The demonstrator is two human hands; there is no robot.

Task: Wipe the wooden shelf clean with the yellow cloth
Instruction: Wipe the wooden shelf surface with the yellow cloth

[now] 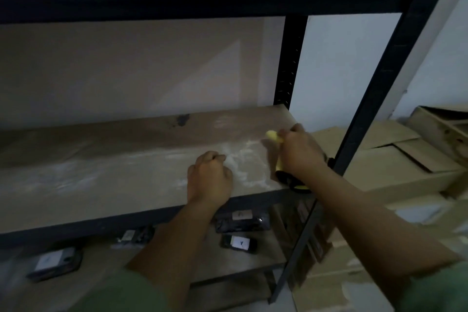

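Yellow cloth (273, 136) bunched in gripping right hand (300, 152); left hand (210, 177) fisted, empty.

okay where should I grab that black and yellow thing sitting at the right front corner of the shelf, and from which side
Hedged, as the right hand holding the yellow cloth covers much of it: grip the black and yellow object by its exposed lower end, coming from the open front of the wooden shelf, since the black upright blocks the right.

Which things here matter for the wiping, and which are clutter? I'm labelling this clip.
For the job:
- wooden shelf
- yellow cloth, gripped in right hand
- left hand, resting on the shelf

Lying about:
- labelled black packets below
- cardboard boxes
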